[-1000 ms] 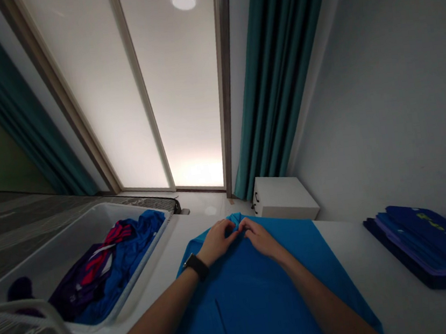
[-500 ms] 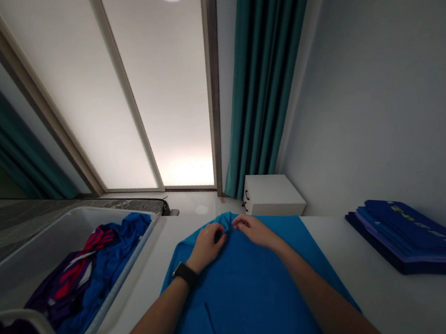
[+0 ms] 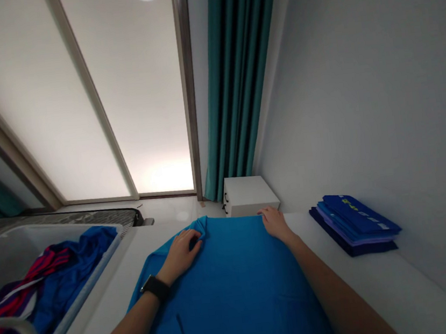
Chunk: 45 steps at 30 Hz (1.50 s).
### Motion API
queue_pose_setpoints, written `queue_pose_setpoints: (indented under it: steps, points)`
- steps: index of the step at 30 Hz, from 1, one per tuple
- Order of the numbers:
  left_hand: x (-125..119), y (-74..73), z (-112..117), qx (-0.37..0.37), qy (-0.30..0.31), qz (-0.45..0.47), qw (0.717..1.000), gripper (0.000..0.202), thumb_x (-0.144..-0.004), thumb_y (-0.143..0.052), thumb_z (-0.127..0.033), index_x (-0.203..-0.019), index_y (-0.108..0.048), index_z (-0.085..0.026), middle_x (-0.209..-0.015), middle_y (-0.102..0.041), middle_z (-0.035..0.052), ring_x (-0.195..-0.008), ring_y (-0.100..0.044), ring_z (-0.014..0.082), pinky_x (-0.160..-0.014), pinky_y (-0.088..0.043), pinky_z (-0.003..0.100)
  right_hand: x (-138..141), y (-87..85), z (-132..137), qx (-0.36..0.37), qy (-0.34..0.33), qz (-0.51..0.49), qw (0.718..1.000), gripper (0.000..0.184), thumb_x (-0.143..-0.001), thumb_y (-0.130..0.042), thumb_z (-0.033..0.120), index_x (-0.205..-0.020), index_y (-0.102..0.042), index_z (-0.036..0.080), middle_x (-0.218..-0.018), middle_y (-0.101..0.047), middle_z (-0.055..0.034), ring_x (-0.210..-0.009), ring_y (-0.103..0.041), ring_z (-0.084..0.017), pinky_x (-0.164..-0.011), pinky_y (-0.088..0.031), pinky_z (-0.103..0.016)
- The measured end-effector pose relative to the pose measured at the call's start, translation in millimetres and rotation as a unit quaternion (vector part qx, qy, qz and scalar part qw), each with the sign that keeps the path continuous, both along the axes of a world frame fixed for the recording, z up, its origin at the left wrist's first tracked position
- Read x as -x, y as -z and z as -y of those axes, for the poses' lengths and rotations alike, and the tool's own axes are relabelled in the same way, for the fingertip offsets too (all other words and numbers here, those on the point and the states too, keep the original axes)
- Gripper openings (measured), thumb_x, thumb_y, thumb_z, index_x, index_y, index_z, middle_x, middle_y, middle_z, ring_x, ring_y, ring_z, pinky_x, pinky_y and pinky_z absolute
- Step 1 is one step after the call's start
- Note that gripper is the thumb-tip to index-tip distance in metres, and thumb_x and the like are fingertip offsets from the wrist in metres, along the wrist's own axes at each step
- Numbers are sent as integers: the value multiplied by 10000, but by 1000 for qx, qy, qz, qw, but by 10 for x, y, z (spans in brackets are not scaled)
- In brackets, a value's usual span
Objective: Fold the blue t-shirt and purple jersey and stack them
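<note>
Lying flat, blue shirt (image 3: 226, 291), top bunched

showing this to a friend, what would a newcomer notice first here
The bright blue garment spread on the white table catches the eye first, in the lower middle, with the left hand and right hand at its far edge. To the right lies a stack of folded blue clothes, and to the left a white bin holds crumpled blue and red clothes.
</note>
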State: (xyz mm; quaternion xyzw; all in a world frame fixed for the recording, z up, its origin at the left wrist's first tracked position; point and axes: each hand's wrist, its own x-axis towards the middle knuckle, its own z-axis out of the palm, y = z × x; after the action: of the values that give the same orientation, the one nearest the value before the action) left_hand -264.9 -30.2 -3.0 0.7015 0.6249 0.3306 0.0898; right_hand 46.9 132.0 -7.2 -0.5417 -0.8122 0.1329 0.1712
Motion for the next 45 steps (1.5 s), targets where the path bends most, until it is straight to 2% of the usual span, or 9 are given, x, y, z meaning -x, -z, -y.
queue_pose_setpoints:
  steps: [10,15,20,27,31,34,38,41,45]
  points:
    - [-32,-60,18,6,1,-6,1000,189,-859,-500,-362,-908,-620,-225,-902,-663,68,-878,-607,255,-803,-469,380,-230,222,-145,-23,25,14,999,350,-904,-411,156,-1144,-658,223,-1182,-634,-92,-1156,-531,-248,-1022,-315,-445]
    - [-33,-77,34,9,1,-4,1000,191,-860,-500,-358,-909,-626,-223,-896,-664,68,-873,-608,256,-801,-469,384,-217,216,-228,-33,16,-24,999,334,-860,-437,119,-1033,-702,230,-1090,-677,-46,-1068,-581,-192,-986,-383,-370]
    - [-45,-96,35,10,6,1,1000,202,-863,-499,-357,-914,-630,-212,-897,-662,71,-869,-607,254,-802,-468,386,-201,108,-176,-61,-2,-64,996,308,-853,-441,131,-951,-725,199,-1030,-685,-79,-1025,-589,-217,-967,-405,-387]
    - [-47,-105,32,7,3,3,1000,201,-858,-512,-372,-898,-631,-215,-880,-662,68,-857,-608,256,-790,-473,382,-208,-140,293,-87,-81,-106,987,295,-870,-457,158,-987,-719,226,-1017,-688,-65,-1013,-587,-219,-970,-401,-397]
    - [-49,-107,38,14,4,5,1000,208,-860,-504,-377,-910,-631,-221,-899,-663,72,-874,-607,255,-795,-479,379,-222,-144,754,-61,-205,-96,972,300,-874,-456,162,-988,-722,244,-1021,-700,-70,-1003,-587,-240,-940,-396,-434]
    - [-48,-99,34,19,2,6,1000,206,-853,-505,-379,-906,-631,-224,-896,-663,73,-871,-608,258,-795,-480,381,-229,-138,957,-28,-230,-89,969,287,-888,-452,190,-983,-718,241,-1039,-697,-76,-998,-592,-237,-912,-404,-417]
    - [-42,-84,19,11,0,13,1000,207,-843,-518,-398,-890,-630,-229,-879,-664,66,-861,-608,257,-805,-482,384,-250,-160,856,-20,-138,-121,983,287,-898,-437,241,-1036,-688,227,-955,-702,-62,-932,-607,-225,-906,-412,-388]
    - [-37,-80,15,11,-1,12,1000,215,-841,-518,-406,-887,-629,-227,-874,-663,65,-853,-607,256,-804,-482,384,-257,-135,585,18,-19,-140,990,320,-883,-418,227,-1100,-652,203,-916,-697,-53,-886,-622,-209,-860,-435,-338]
    - [-33,-86,23,12,4,11,1000,212,-851,-503,-391,-894,-626,-224,-873,-661,65,-846,-605,251,-809,-480,388,-198,-18,240,52,41,-140,988,290,-872,-407,200,-1026,-653,194,-809,-685,-42,-764,-629,-185,-737,-448,-291]
